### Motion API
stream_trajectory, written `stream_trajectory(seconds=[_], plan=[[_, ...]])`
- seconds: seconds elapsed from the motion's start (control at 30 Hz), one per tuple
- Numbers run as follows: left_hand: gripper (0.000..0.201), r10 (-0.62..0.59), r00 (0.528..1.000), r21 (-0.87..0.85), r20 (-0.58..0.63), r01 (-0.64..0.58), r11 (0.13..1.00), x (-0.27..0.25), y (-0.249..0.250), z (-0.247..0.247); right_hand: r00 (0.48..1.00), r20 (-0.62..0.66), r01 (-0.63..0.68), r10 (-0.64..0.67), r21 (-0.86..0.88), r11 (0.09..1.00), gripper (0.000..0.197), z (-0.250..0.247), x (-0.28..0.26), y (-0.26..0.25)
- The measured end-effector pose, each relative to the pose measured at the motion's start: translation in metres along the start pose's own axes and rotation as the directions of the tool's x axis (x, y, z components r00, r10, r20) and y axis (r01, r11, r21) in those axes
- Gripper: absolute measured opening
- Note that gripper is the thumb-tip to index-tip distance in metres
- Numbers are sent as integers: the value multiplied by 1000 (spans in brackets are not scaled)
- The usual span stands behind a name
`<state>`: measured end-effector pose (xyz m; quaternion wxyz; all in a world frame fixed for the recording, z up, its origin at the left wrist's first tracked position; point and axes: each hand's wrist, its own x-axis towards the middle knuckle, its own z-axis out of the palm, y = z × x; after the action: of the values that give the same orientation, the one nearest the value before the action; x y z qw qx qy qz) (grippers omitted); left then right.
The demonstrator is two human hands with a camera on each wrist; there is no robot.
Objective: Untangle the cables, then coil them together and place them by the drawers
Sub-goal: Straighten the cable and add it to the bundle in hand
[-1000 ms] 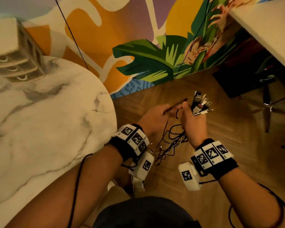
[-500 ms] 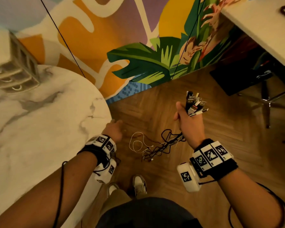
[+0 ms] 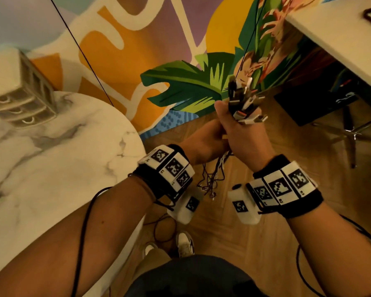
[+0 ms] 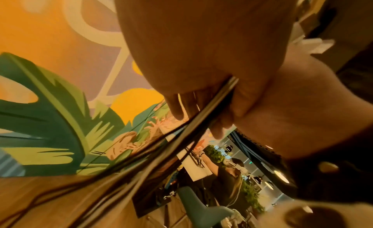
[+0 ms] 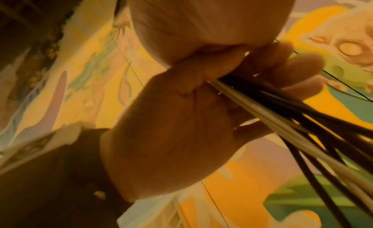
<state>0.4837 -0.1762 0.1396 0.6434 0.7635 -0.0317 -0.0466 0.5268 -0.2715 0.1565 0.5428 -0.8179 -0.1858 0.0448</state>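
A bundle of black and white cables (image 3: 215,174) hangs from my two hands over the wooden floor. My right hand (image 3: 239,125) grips the bundle near its top, and the plug ends (image 3: 244,103) stick up out of the fist. My left hand (image 3: 205,142) is pressed against the right one just below it. Its fingers (image 5: 292,65) curl round the same cables (image 5: 282,116). In the left wrist view the strands (image 4: 181,135) run down and left from between both hands. The small drawer unit (image 3: 24,97) stands at the far left of the marble table (image 3: 51,179).
The round table's edge curves close by my left forearm. A painted wall (image 3: 159,50) rises behind. A white desk (image 3: 341,35) and a chair base (image 3: 351,133) stand at the right. My shoes (image 3: 184,243) are on the floor below the hanging strands.
My left hand has come back from the table's edge and taken hold of the cables under the right hand. The right hand rose, lifting the loose strands with it.
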Motion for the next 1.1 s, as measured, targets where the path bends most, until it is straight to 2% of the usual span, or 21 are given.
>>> stream_trajectory(seconds=[0.07, 0.13, 0.2, 0.27, 0.33, 0.37, 0.43, 0.5, 0.6, 0.7, 0.73, 0.77, 0.83, 0.87, 0.93, 1.0, 1.07, 1.1], plan=[[24, -39, 999, -190, -27, 33, 981, 2, 11, 8, 997, 41, 66, -69, 88, 994, 26, -8, 5, -12], [16, -88, 994, -344, -64, 60, 937, 4, 19, 10, 983, 154, 55, -105, 296, 954, 20, -16, 10, -14], [8, -117, 981, -317, -153, 64, 946, 5, 31, 6, 938, 329, -50, -112, 447, 893, 11, -20, 7, -5], [26, -74, 982, -260, -174, 27, 965, 6, 36, -3, 879, 467, -160, -96, 479, 863, 16, -10, -5, 16], [46, -100, 979, -271, -179, 49, 961, 4, 43, -12, 836, 547, -181, -42, 347, 920, 9, 9, -20, 39], [52, -111, 975, -210, -193, 70, 975, 4, 43, -17, 833, 553, -174, 13, 241, 955, 24, 19, -24, 52], [55, -85, 967, 137, -241, 120, 983, 2, 48, -26, 841, 511, -253, 180, 75, 965, 44, 38, -27, 80], [49, -15, 965, 513, -260, 152, 845, -1, 57, -40, 831, 471, -316, 295, -38, 948, 46, 49, -22, 104], [39, 99, 963, 814, -252, 156, 560, -12, 78, -72, 800, 396, -414, 451, -180, 892, 38, 56, -27, 147], [23, 177, 963, 952, -201, 150, 266, -25, 93, -99, 713, 311, -513, 628, -378, 770, 37, 60, -35, 182], [23, 205, 961, 970, -185, 145, 196, -29, 95, -104, 681, 290, -535, 672, -429, 728, 36, 62, -34, 187], [26, 228, 956, 977, -184, 153, 147, -32, 94, -107, 658, 272, -569, 702, -431, 700, 33, 64, -31, 184], [29, 206, 954, 975, -217, 203, 89, -35, 86, -107, 652, 269, -633, 709, -322, 705, 27, 75, -20, 168], [25, 196, 954, 973, -227, 211, 99, -35, 78, -104, 664, 289, -650, 690, -233, 723, 26, 81, -12, 158], [20, 182, 952, 956, -246, 207, 208, -35, 56, -94, 700, 350, -659, 623, -22, 752, 25, 87, -2, 130], [24, 188, 939, 913, -287, 208, 351, -33, 32, -85, 757, 391, -595, 524, 82, 799, 33, 84, 6, 100], [30, 213, 893, 812, -396, 233, 535, -28, 11, -81, 820, 411, -501, 399, 177, 847, 43, 74, 12, 67], [33, 154, 883, 739, -443, 262, 621, -23, 4, -80, 841, 419, -462, 343, 225, 858, 46, 68, 15, 51]])
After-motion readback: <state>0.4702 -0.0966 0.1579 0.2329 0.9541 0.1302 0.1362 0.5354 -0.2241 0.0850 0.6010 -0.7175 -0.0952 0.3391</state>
